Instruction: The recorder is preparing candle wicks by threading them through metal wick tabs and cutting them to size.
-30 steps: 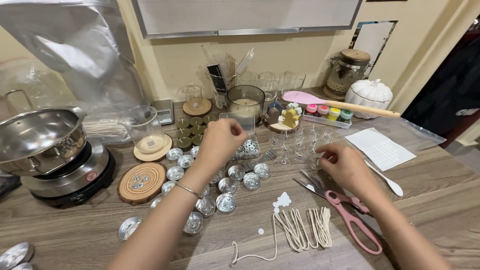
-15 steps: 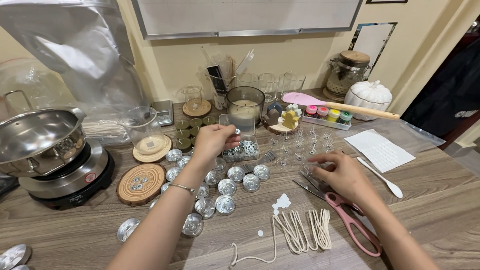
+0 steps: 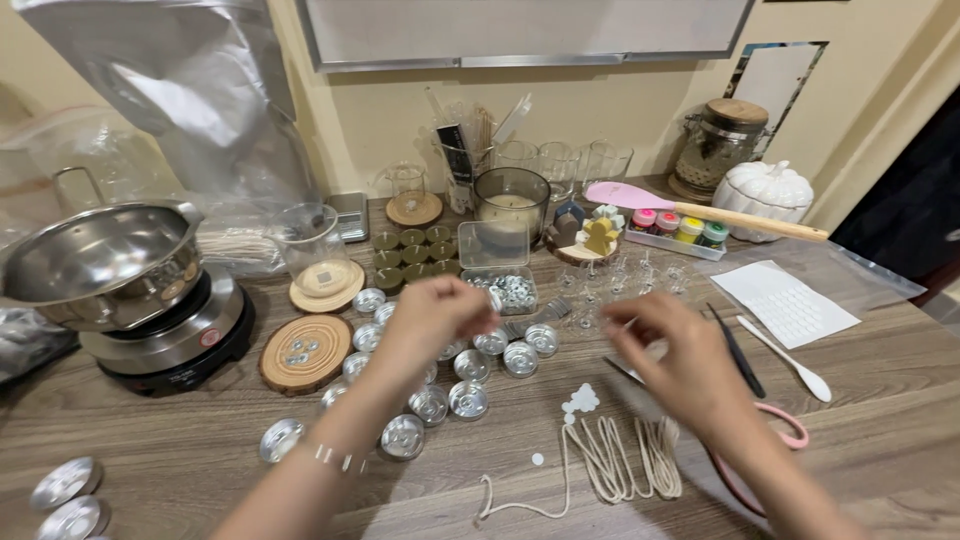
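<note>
Tealight cups of bright metal lie scattered over the wooden tabletop, most of them in a loose cluster just in front of the clear plastic box of small metal discs. The left hand hovers over the cluster, directly in front of that box; it is blurred, its fingers curled inward with the tips drawn together, and I cannot tell whether they pinch anything. The right hand hangs to the right of the box, above the pink-handled scissors. Its fingers are bent and it too is blurred, so whether it grips anything cannot be told.

In front of the box and past the cups lies a bundle of cut white wick cord, with a few small white round stickers just beside it. Left of the box sit a round wood slice and, further left, a steel pot on a small hotplate. Right of the box lie black tweezers, a white spoon and a white paper sheet. Behind the box stands a dark glass candle jar.
</note>
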